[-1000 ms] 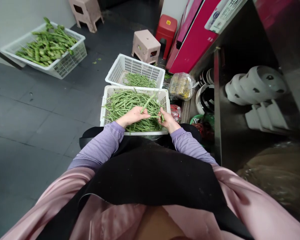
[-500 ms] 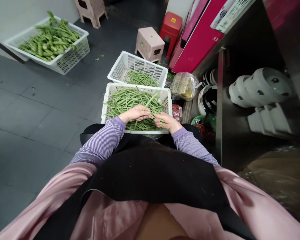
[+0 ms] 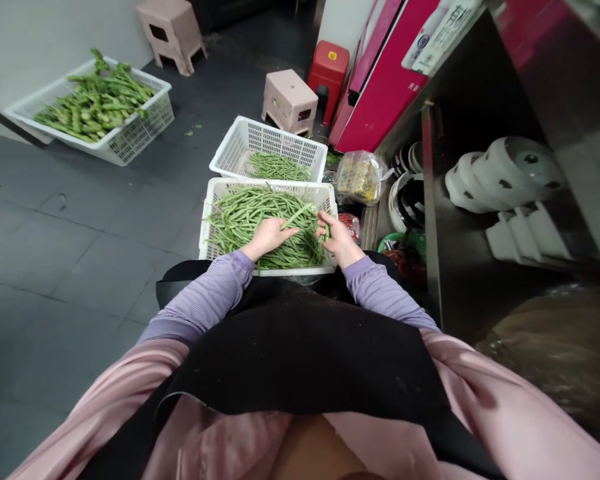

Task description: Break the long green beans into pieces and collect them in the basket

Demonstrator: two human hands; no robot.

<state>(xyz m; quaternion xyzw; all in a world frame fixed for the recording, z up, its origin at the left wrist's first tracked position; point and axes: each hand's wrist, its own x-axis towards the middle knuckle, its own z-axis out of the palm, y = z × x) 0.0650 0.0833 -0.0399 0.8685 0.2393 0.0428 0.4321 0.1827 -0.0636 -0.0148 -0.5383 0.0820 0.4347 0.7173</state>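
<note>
The left hand (image 3: 270,237) pinches a long bean (image 3: 297,215) between thumb and fingers, its free end aimed at 1 o'clock. The right hand (image 3: 336,239) has its fingers curled around short bean pieces (image 3: 326,232); the two hands are apart, and whether the long bean's tip touches the right fingertips cannot be told.

Beneath them, the near basket (image 3: 270,181), white and slatted, holds a deep heap of green beans (image 3: 250,207). Taking the hands as the dial's centre, the far basket (image 3: 287,130) sits at 12 o'clock, close against it, with a smaller layer of beans inside. At 10 o'clock, a third basket (image 3: 143,127) is heaped with thick green stalks (image 3: 97,100).

A clear bag (image 3: 361,177) of something yellow lies at 2 o'clock; a green tub (image 3: 391,241) is at 3.

At 1 to 2 o'clock, a magenta panel (image 3: 380,100) carries a pale label (image 3: 440,40) where 有 can be read; smaller print is blurred.

A pink stool (image 3: 291,100) stands directly behind the far basket, a red stool (image 3: 330,63) beside it. White bowls (image 3: 510,173) sit on the shelf between 2 and 3.
</note>
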